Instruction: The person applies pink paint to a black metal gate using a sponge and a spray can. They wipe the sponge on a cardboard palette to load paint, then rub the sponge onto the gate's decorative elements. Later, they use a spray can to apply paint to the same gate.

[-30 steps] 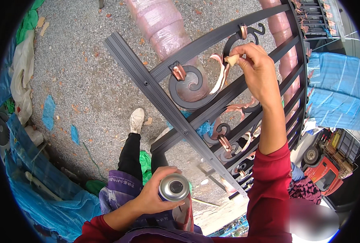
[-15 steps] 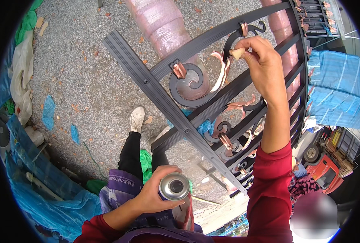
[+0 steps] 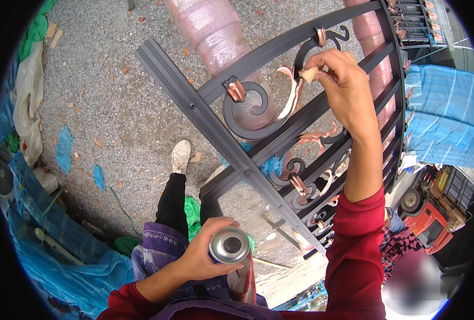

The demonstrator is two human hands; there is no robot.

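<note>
My left hand (image 3: 198, 260) is wrapped round a can (image 3: 229, 245), held low in front of my apron. The can's silver top faces me, with a dark round middle. Out to the upper right, my right hand (image 3: 350, 93) pinches a small pale yellow piece of sponge (image 3: 309, 74) between thumb and fingers. The sponge is at the dark curved bar of a scroll (image 3: 230, 114), close to the tip of a copper-coloured leaf (image 3: 290, 98); whether it touches is hard to tell. The scroll belongs to a black metal railing (image 3: 210, 120) with copper-coloured collars.
Pink wrapped rolls (image 3: 210, 37) lie beneath the railing on gravel ground (image 3: 114, 80). Blue netting (image 3: 61, 229) is heaped at the left. Blue-wrapped stacks (image 3: 444, 117) and a red truck (image 3: 431, 226) are on the right, with another person (image 3: 402, 245) at the lower right.
My right hand has shifted very slightly left and down with the sponge, along the scroll. My left hand and the can stay in place.
</note>
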